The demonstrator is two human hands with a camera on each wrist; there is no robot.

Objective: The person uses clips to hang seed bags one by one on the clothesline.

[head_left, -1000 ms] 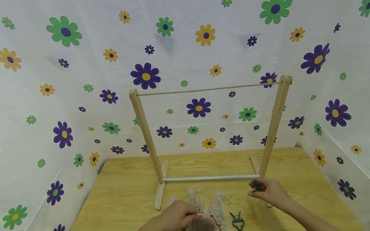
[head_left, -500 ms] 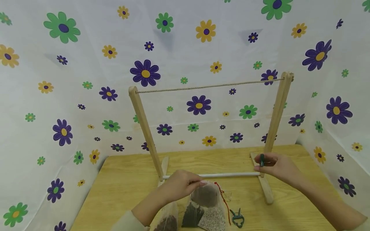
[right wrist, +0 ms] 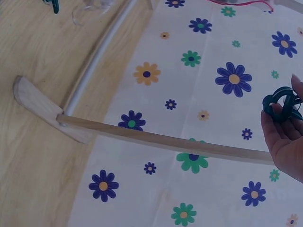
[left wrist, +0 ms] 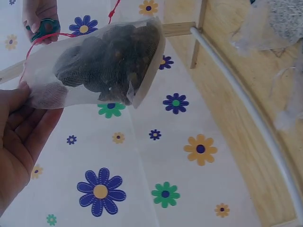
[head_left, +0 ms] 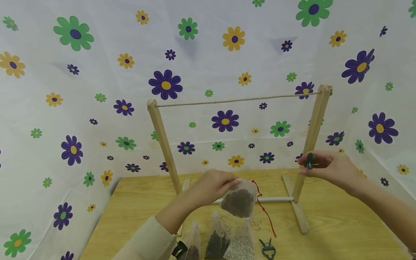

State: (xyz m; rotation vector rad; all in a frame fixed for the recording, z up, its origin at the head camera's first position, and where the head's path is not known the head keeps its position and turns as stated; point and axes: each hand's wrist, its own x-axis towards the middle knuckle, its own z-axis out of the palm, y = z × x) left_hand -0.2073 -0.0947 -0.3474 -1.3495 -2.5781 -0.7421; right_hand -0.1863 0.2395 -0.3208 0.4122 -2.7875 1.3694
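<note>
My left hand pinches the top of a white mesh drawstring bag with dark lumps inside and a red cord dangling from it. In the left wrist view the mesh bag hangs off the fingertips of the left hand. My right hand holds a dark green plastic clip between thumb and fingers, in front of the right post. The right wrist view shows this clip with its rounded loop outward. Both hands are below the rope.
A wooden frame has a left post, a right post and a white bottom rod. On the table lie another green clip and mesh bags with dark filling, speckled gravel and brownish filling.
My left hand has lifted the mesh bag from among the other bags, up and to the right. The right hand has risen with the clip, also moving slightly right.
</note>
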